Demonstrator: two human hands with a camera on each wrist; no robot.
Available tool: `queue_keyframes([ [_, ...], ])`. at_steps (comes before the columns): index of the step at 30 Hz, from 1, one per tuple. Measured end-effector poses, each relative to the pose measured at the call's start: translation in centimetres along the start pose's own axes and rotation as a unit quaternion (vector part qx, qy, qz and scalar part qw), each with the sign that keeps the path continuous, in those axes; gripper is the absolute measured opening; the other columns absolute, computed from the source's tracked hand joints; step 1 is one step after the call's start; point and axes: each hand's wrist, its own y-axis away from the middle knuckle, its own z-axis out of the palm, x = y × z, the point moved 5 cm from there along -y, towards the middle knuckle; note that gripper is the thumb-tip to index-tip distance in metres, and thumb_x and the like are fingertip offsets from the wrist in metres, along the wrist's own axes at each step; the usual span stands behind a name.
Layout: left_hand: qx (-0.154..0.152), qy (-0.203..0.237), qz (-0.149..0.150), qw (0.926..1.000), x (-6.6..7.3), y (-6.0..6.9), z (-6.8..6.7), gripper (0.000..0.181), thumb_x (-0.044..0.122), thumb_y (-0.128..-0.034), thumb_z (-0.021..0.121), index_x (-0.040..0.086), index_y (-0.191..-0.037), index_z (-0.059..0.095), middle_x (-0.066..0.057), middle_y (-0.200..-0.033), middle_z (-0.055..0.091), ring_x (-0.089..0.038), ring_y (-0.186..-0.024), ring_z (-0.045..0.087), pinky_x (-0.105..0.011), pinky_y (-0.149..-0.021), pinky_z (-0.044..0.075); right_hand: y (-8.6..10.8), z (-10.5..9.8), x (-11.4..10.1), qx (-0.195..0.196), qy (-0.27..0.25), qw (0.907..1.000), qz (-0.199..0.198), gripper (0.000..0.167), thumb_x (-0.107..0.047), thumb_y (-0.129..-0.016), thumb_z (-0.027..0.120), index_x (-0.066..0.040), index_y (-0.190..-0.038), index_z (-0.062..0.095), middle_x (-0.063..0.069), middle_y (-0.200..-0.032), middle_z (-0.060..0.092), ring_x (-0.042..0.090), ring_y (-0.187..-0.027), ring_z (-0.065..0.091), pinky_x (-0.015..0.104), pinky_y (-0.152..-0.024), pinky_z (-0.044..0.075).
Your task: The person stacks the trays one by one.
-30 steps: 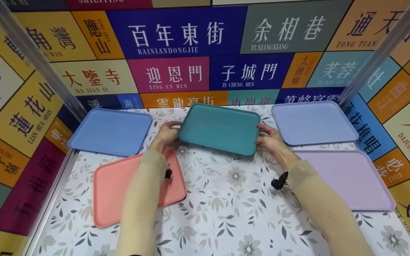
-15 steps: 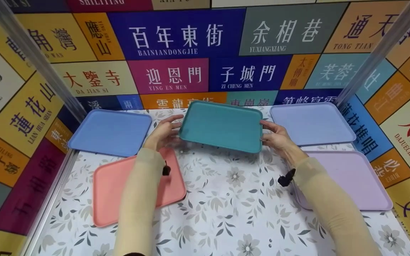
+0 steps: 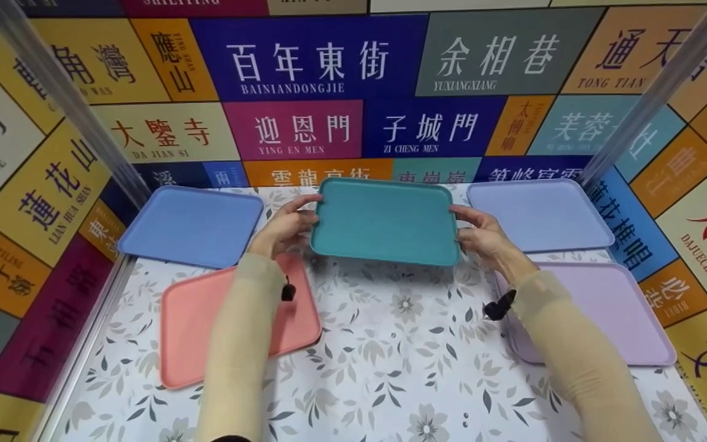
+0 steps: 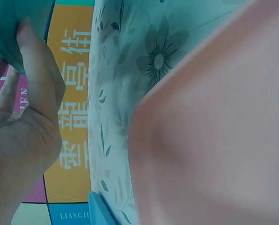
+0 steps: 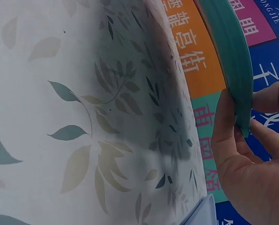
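Observation:
A teal-green rectangular tray [image 3: 384, 222] is held above the patterned tablecloth, near the back wall; its shadow falls on the cloth below. My left hand [image 3: 285, 228] holds its left edge; in the left wrist view, fingers of the left hand [image 4: 29, 110] lie on both sides of the rim. At the opposite short edge, my right hand [image 3: 485, 238] pinches the tray. The right wrist view shows the thin tray edge [image 5: 240, 79] between the thumb and fingers of the right hand [image 5: 256, 164].
A blue tray [image 3: 194, 227] lies back left, with a coral-pink tray [image 3: 188, 325] in front of it, under my left forearm. On the right are a periwinkle tray [image 3: 540, 215] and a lilac tray [image 3: 605, 313]. Sign-printed panels [image 3: 304, 58] enclose the back and sides.
The green tray has turned from a slant to nearly square with the back wall. My right hand has shifted a little right with it, and my left hand slightly up its edge.

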Motion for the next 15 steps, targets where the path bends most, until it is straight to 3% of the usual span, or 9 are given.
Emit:
queue_keyframes([
  [7,0.014,0.025,0.048,0.9984,0.2,0.3,0.7,0.056,0.006,-0.1096,0.065,0.027,-0.161,0.061,-0.006,-0.131,0.069,-0.016,-0.09,0.075,-0.035,-0.068,0.064,0.3,0.0,-0.3,0.07,-0.074,0.9945,0.026,0.07,0.01,-0.101,0.058,-0.008,-0.168,0.051,-0.005,-0.121,0.072,0.008,-0.092,0.073,0.023,-0.079,0.062],
  [11,0.017,0.04,0.07,0.9966,0.4,0.6,1.3,0.057,0.006,-0.1108,0.064,0.027,-0.164,0.059,-0.006,-0.131,0.071,-0.016,-0.092,0.077,-0.033,-0.064,0.063,0.8,0.2,-0.2,0.118,-0.144,0.9821,0.027,0.057,0.004,-0.104,0.06,-0.006,-0.161,0.059,-0.008,-0.109,0.079,0.008,-0.085,0.072,0.024,-0.078,0.061],
  [15,0.034,0.059,0.09,0.9937,0.5,0.8,1.7,0.058,0.005,-0.111,0.063,0.025,-0.165,0.056,-0.005,-0.124,0.071,-0.016,-0.089,0.077,-0.03,-0.058,0.064,1.5,0.9,-0.1,0.174,-0.194,0.9655,0.007,0.044,0.001,-0.105,0.061,-0.004,-0.148,0.067,-0.007,-0.111,0.077,0.008,-0.085,0.07,0.023,-0.077,0.061],
])
